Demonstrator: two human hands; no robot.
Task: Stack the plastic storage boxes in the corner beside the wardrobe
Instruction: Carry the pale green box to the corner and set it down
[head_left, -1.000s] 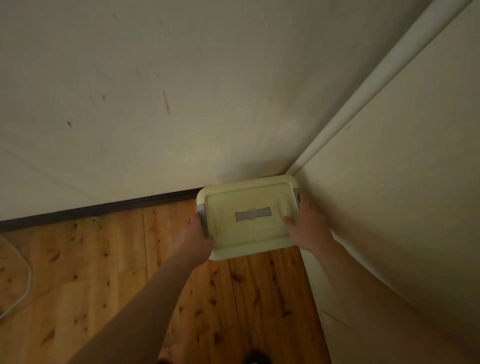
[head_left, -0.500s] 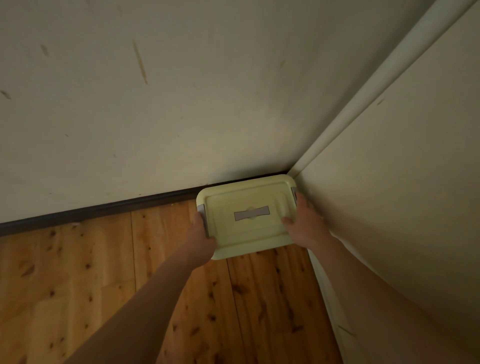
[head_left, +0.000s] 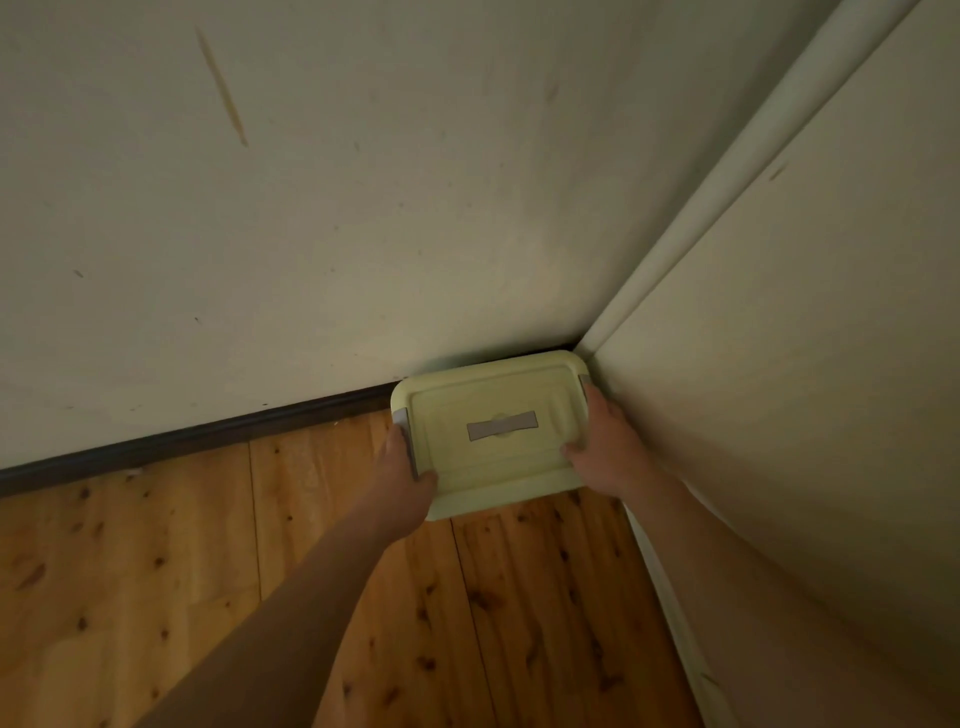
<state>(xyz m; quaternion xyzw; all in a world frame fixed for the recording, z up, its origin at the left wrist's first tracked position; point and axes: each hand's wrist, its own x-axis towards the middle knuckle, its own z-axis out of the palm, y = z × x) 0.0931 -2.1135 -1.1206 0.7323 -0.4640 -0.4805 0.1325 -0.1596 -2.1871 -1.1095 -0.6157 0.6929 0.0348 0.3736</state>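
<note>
pale green plastic, with grey clasps: the box (head_left: 493, 431) sits deep in the corner, its far edge against the wall (head_left: 363, 208) at 12 o'clock and its right end just beside the wardrobe (head_left: 805, 364) at 3 o'clock. it lies a little past the centre of the view, toward 1 o'clock.

compared with one second ago, the box looks a bit closer to the wardrobe side, and the gap at its right end is almost gone now. in half a second it moved very little. the cable that showed on the floor (head_left: 208, 571) at 9 o'clock a second ago is out of the view now, so the head has turned a little as well.

the left hand (head_left: 402, 478) holds the left end of the box, the thumb on the lid near the grey clasp (head_left: 405, 441) and the fingers hidden down the side. the right hand (head_left: 605, 452) holds the right end in the same way, thumb on the lid, fingers between box and wardrobe. both grips are closed on the box; neither hand has let go.

i cannot tell whether the box stands on the floor or on another box under it, because only the lid shows from above. i judge that the placing is nearly finished, and what remains is to release both hands; the right fingers have little room beside the wardrobe.
</note>
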